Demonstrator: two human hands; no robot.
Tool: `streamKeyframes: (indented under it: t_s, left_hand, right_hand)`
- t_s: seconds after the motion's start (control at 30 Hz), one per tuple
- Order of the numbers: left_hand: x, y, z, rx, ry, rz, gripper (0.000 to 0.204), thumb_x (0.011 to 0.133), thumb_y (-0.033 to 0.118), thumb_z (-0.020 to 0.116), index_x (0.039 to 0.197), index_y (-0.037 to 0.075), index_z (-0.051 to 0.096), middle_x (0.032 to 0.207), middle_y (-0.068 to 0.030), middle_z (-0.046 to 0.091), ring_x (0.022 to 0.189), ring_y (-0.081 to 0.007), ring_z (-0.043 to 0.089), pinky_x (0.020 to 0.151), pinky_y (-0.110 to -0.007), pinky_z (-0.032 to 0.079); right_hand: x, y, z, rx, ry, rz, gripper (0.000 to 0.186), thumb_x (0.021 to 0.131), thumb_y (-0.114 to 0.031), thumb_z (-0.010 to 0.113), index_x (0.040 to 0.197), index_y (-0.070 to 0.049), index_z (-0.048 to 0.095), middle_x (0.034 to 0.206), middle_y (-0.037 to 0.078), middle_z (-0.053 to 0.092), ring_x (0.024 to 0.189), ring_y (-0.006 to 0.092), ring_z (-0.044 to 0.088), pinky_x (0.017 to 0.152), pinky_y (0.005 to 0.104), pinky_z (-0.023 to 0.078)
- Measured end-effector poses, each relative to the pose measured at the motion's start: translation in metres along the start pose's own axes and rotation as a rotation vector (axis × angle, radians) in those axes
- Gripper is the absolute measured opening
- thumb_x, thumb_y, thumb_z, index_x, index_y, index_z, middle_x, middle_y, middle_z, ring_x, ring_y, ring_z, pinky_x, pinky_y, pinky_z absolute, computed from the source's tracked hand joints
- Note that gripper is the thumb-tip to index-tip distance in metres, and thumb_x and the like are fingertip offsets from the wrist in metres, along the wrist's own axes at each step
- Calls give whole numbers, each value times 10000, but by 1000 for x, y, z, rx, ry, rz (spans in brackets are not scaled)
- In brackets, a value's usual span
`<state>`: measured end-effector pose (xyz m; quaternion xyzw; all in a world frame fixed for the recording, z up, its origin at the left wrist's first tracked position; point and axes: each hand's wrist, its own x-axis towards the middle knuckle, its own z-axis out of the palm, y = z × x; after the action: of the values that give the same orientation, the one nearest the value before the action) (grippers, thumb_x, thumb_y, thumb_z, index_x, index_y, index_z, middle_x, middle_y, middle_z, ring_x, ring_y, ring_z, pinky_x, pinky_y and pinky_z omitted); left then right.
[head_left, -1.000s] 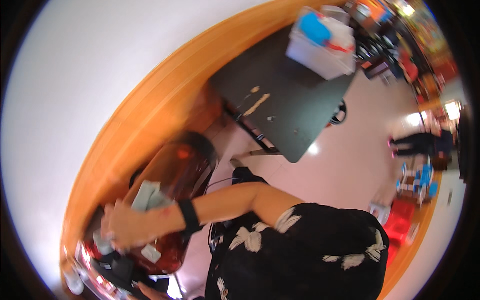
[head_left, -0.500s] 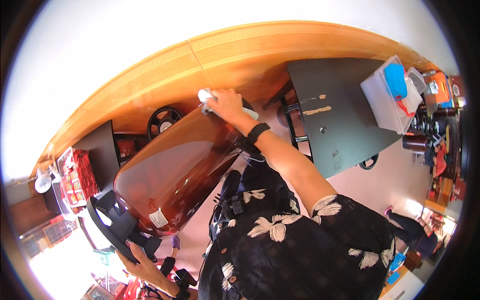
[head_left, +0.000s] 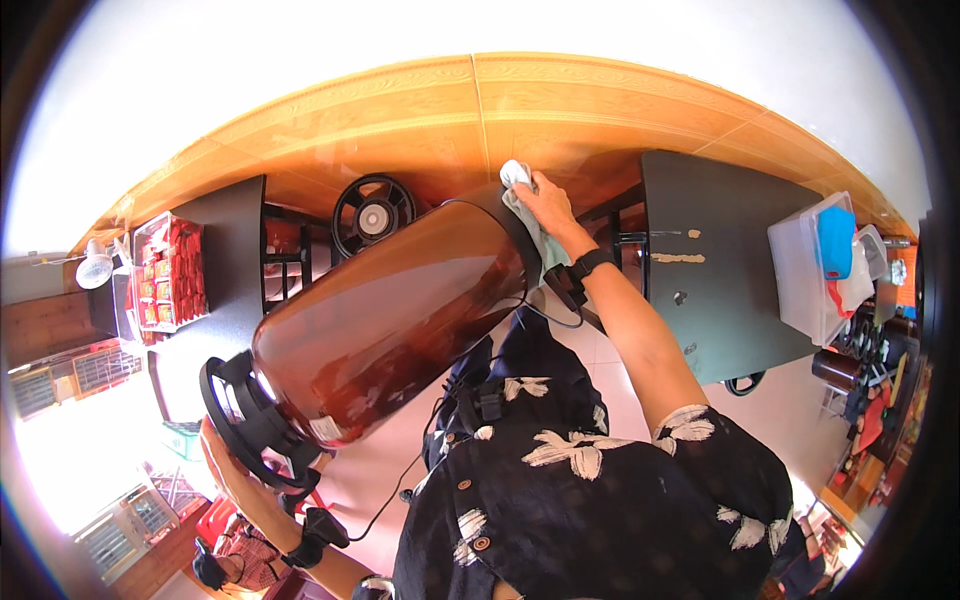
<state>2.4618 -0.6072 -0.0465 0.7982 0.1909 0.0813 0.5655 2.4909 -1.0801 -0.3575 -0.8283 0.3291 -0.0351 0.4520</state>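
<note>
A large, glossy, translucent brown barrel (head_left: 390, 320) lies tilted across my front, its black ring-shaped base (head_left: 238, 420) at the lower left and a dark band (head_left: 505, 225) round its upper right end. My left hand (head_left: 245, 485) grips the base from its outer side, fingers partly hidden behind the ring. At the other end, my right hand (head_left: 552, 208) is closed on a whitish-grey cloth (head_left: 543, 245) that drapes over the dark band. Both wrists wear black straps with small dark boxes. A thin black cable (head_left: 390, 500) hangs by my shirt.
On the right stands a dark table (head_left: 730, 270) with scuffed patches and a clear plastic bin (head_left: 800, 275). Another dark table (head_left: 225, 250), at left, bears a box of red packets (head_left: 172, 275). A black wheel-shaped piece (head_left: 373, 218) is by the wood-panelled wall (head_left: 400, 130). A seated person (head_left: 235, 565) is at lower left.
The view has swung so the scene sits differently. My right hand with the cloth has shifted along the dark end, and more cloth shows. My left hand stays at the base, its fingers straighter.
</note>
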Motion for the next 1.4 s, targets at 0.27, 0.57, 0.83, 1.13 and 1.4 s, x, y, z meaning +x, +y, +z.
streamKeyframes:
  t_s: [0.27, 0.57, 0.83, 1.13, 1.4]
  left_hand:
    - [-11, -30, -24, 63, -43, -199, 288, 888, 340, 665, 846, 67, 585, 681, -1, 519, 505, -85, 526, 453, -197, 440]
    - [-33, -48, -35, 83, 137, 120, 200, 822, 94, 631, 981, -28, 619, 798, -31, 597, 650, -92, 553, 612, -217, 482]
    - [-28, -33, -15, 306, 22, 395, 287, 721, 70, 575, 987, -25, 631, 1004, -37, 521, 853, -142, 501, 795, -279, 418]
    - [-44, -54, -17, 146, -141, 467, 485, 674, 82, 595, 1137, -62, 568, 1175, -134, 540, 925, -185, 560, 823, -319, 444]
    - [-34, -17, 9, -113, -160, 32, 308, 937, 233, 573, 1155, 17, 566, 541, 17, 444, 367, -35, 343, 357, -172, 224]
  right_hand:
    - [-6, -5, 6, 47, -19, -54, 517, 836, -464, 580, 1146, -50, 574, 1004, 254, 651, 957, 426, 614, 805, 436, 477]
    - [-16, -3, 8, 651, 107, 40, 317, 850, -269, 630, 1076, -49, 594, 954, 71, 656, 877, 185, 605, 800, 321, 463]
    - [-21, -16, 12, 1134, 66, 144, 405, 850, -213, 639, 1202, -69, 500, 1104, 61, 577, 972, 164, 550, 852, 316, 453]
    - [-45, 32, 10, 312, 252, 56, 439, 880, -347, 597, 1184, -48, 496, 1173, 178, 525, 1077, 314, 507, 935, 386, 406]
    - [-92, -82, 22, 24, 129, -508, 397, 893, -343, 585, 1196, -87, 612, 1322, 130, 503, 1151, 339, 442, 997, 427, 343]
